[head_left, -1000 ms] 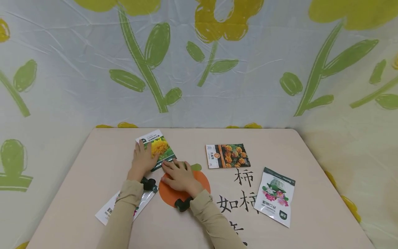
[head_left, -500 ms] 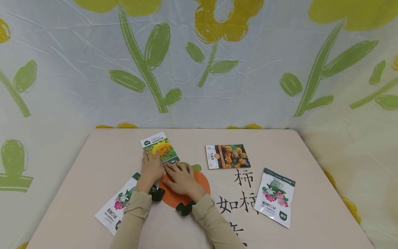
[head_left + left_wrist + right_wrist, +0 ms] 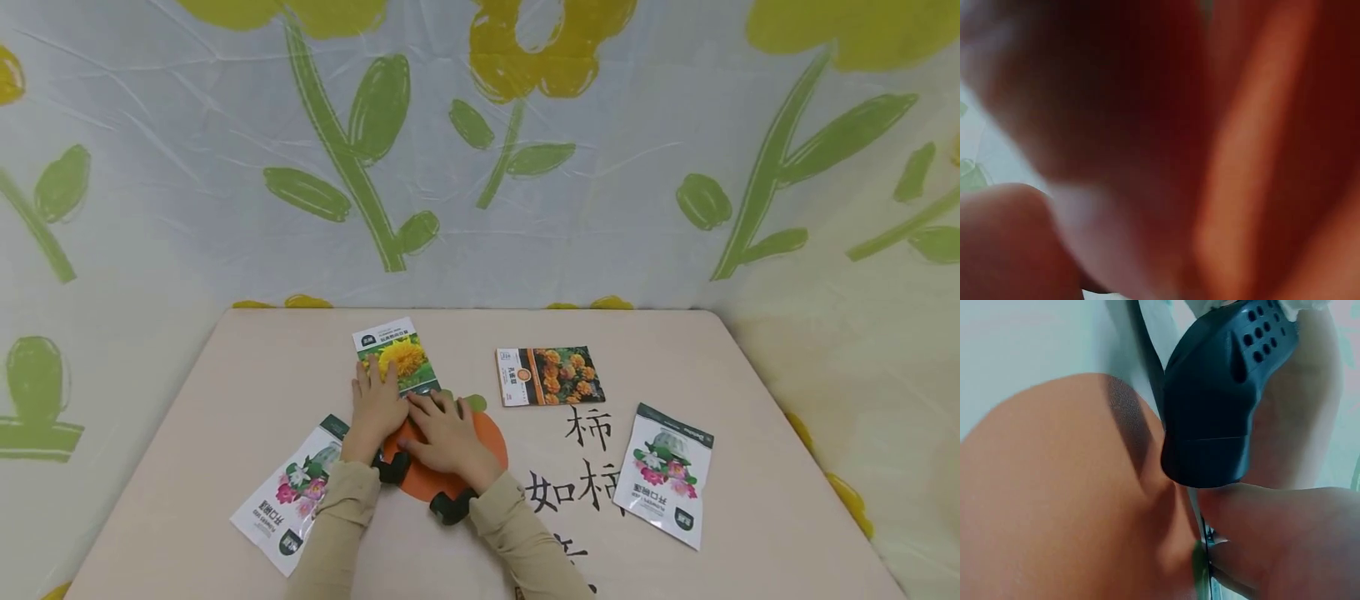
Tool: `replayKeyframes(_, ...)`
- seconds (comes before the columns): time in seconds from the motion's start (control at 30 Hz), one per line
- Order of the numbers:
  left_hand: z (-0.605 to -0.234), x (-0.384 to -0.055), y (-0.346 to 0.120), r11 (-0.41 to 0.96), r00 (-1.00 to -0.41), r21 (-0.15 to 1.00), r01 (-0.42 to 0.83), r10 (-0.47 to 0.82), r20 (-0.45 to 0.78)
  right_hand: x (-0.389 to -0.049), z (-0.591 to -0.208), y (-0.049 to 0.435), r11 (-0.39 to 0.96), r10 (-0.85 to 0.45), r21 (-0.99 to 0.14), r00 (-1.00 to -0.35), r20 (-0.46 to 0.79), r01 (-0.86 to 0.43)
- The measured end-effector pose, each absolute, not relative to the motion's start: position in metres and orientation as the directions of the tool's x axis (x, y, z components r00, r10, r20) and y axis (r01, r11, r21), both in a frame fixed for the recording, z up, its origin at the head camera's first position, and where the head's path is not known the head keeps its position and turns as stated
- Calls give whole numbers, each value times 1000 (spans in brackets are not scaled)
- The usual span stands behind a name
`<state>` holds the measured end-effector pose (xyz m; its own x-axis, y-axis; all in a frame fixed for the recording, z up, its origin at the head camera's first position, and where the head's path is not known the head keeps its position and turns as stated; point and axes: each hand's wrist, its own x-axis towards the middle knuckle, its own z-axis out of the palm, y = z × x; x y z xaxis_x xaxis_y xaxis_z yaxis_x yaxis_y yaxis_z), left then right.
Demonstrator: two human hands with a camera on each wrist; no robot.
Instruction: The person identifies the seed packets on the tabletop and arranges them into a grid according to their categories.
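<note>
Left hand (image 3: 377,410) over the packet (image 3: 407,358), right hand (image 3: 447,437) at its near end, fingers extended, gripping nothing, near the desk's (image 3: 461,342) far edge; light, even pressure should avoid creasing.

- The seed packet (image 3: 406,358), white-topped with a yellow bloom, lay flat, slightly askew, on the table (image 3: 660,358).
- The left hand (image 3: 378,410) touched its left side; the right hand (image 3: 448,438) lay by its near edge.
</note>
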<state>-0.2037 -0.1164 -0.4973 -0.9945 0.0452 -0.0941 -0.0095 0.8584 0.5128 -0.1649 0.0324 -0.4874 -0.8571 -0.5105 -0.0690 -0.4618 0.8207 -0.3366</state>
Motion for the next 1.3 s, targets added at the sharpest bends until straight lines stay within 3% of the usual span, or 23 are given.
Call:
replayKeyframes(0.27,-508,-207,-116,867,-996,497,33,67,-51,-171,-499,41,796,-475,-380,-875,91,-471)
replayKeyframes(0.47,-514,-208,-119,845,-996,533,44,78,-42,-176,-504,51,755,-498,-438,-861,101,-488)
replayKeyframes(0.93,-519,-210,-118,824,-995,561,75,96,-9,-189,-516,64,491,-451,-724,-853,264,-484)
replayKeyframes(1.3,-519,-211,-115,811,-988,567,147,146,47,-190,-521,67,531,-454,-697,-856,246,-482)
